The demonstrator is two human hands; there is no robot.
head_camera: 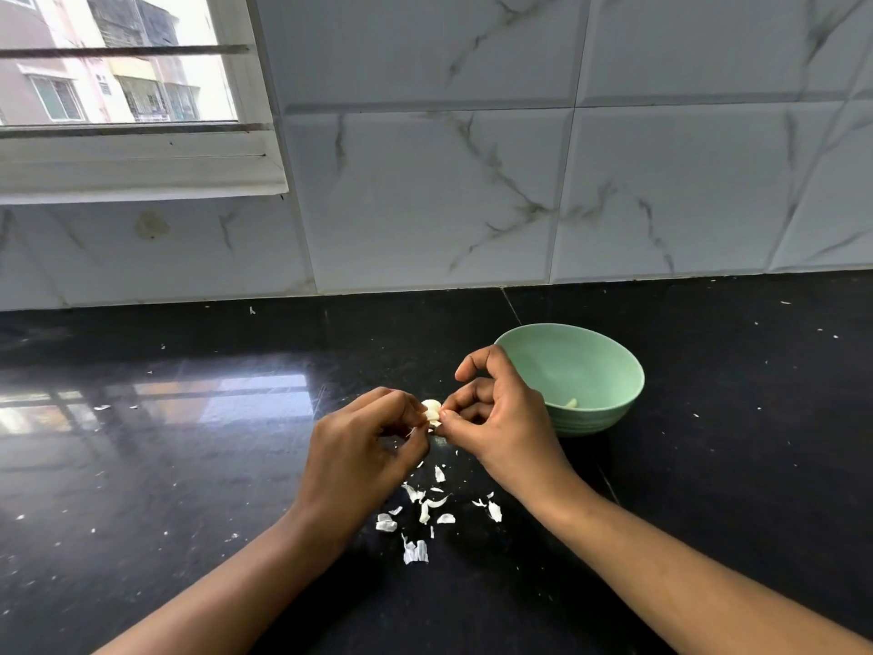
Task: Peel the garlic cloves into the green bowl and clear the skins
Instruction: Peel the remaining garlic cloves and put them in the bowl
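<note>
Two grips meet low over table (189,465), close in front of person. Left grip (363,446) pinches garlic clove (432,412) at fingertips, likely to steady it. Right grip (500,418) pinches same clove from other side, thumb and forefinger at skin, probably picking it off. Clove held above scattered skins (415,512), so scraps fall in one patch, easy to gather. Green bowl (633,366) stands just beside right grip: short carry for peeled clove. One pale peeled piece (571,402) lies inside. Skins not yet cleared.
</note>
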